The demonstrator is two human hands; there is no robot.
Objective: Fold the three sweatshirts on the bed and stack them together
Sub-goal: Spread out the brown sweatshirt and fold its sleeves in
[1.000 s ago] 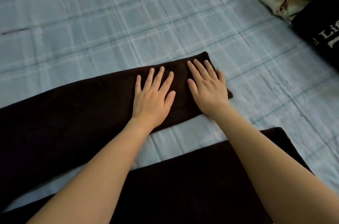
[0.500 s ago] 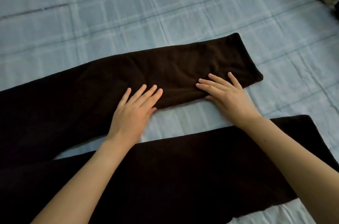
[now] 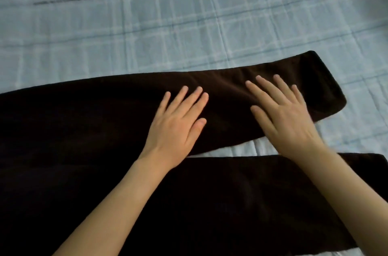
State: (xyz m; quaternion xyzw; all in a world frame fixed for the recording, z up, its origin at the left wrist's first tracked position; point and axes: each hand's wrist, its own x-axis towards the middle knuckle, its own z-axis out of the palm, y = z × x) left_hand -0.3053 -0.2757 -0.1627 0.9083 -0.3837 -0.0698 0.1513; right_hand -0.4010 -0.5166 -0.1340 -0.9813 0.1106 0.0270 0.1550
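Smoothing the sweatshirt sleeve (image 3: pixel 228 96), left hand (image 3: pixel 176 127) and right hand (image 3: pixel 287 121) press flat, gripping nothing. Both have slid back from the cuff (image 3: pixel 323 87); folding seems barely begun.

a dark brown sweatshirt (image 3: pixel 84 129) lies spread on a bed (image 3: pixel 189 24) covered with a pale blue checked sheet. its upper sleeve (image 3: pixel 241 92) stretches to the right, ending in a cuff (image 3: pixel 319 87) that rests flat on the sheet. the left hand (image 3: pixel 178 125) lies palm down on the sleeve, fingers (image 3: pixel 195 98) straight and slightly spread. the right hand (image 3: pixel 283 115) lies palm down beside it, nearer the cuff, its fingers also straight and fanned. both forearms cross the lower band of the garment (image 3: pixel 231 203), which runs along the near edge. a thin strip of sheet shows between this band and the sleeve, just below the right wrist.
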